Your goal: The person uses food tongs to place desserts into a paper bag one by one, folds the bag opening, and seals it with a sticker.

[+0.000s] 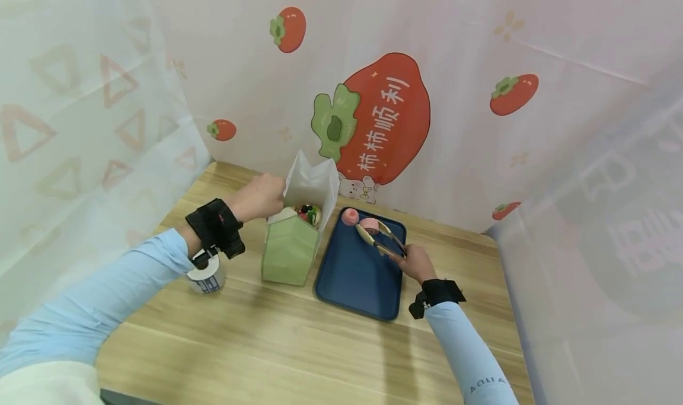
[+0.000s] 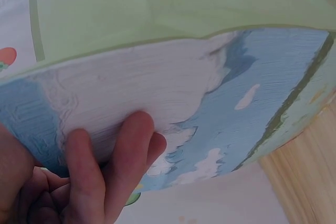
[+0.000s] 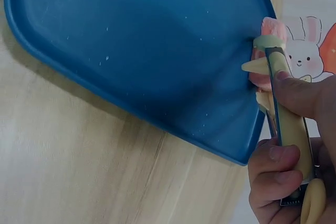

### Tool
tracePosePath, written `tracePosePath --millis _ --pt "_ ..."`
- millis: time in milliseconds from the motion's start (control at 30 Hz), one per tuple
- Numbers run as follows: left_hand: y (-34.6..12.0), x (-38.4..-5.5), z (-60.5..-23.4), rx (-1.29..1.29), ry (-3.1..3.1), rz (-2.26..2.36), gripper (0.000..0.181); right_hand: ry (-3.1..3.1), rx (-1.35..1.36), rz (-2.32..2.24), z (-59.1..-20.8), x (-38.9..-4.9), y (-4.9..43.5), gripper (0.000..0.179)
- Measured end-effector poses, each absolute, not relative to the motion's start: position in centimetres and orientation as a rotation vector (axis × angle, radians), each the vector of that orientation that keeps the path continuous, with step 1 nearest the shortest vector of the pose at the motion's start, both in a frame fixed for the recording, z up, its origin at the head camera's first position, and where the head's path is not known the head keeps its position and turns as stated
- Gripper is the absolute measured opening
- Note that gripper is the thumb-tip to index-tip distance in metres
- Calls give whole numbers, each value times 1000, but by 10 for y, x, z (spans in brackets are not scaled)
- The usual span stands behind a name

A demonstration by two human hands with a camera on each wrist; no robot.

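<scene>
My left hand point(image 1: 259, 197) grips the upper edge of a green paper bag point(image 1: 290, 251) standing upright on the table. Fingers lie along the bag's blue-and-white printed side point(image 2: 173, 87) in the left wrist view. Colourful food point(image 1: 308, 214) shows inside its mouth. With my right hand point(image 1: 418, 264) I hold metal tongs point(image 3: 291, 135) with cream-coloured tips. Those tips straddle a pink roll-shaped piece point(image 1: 369, 224) at the far end of a blue tray point(image 1: 360, 277). Beside it on the tray sits another pink piece point(image 1: 350, 216).
A white roll with blue print point(image 1: 207, 279) stands left of the bag, partly behind my left wrist. The wooden table point(image 1: 299, 351) meets a white curtain point(image 1: 459, 156) printed with persimmons at the back. More curtain hangs on both sides.
</scene>
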State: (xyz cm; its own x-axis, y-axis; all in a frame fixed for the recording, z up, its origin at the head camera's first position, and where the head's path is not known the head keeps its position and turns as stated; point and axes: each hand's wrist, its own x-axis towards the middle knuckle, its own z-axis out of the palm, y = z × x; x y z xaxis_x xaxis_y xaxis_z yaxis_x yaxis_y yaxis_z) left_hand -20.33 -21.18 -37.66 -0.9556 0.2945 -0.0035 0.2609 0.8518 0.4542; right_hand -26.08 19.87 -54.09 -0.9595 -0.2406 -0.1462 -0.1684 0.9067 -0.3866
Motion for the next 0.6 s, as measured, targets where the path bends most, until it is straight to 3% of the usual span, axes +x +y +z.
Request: tracePosePath --millis 300,467,600 --pt "-209 -202 -374 455 2947 699 10 2851 -332 -631 -532 -259 204 32" --pt "-209 -200 -373 466 2949 704 10 2775 -285 -745 -502 -254 213 30" --pt "-210 -199 -371 463 2946 705 9 2805 -397 -842 -467 -250 218 27"
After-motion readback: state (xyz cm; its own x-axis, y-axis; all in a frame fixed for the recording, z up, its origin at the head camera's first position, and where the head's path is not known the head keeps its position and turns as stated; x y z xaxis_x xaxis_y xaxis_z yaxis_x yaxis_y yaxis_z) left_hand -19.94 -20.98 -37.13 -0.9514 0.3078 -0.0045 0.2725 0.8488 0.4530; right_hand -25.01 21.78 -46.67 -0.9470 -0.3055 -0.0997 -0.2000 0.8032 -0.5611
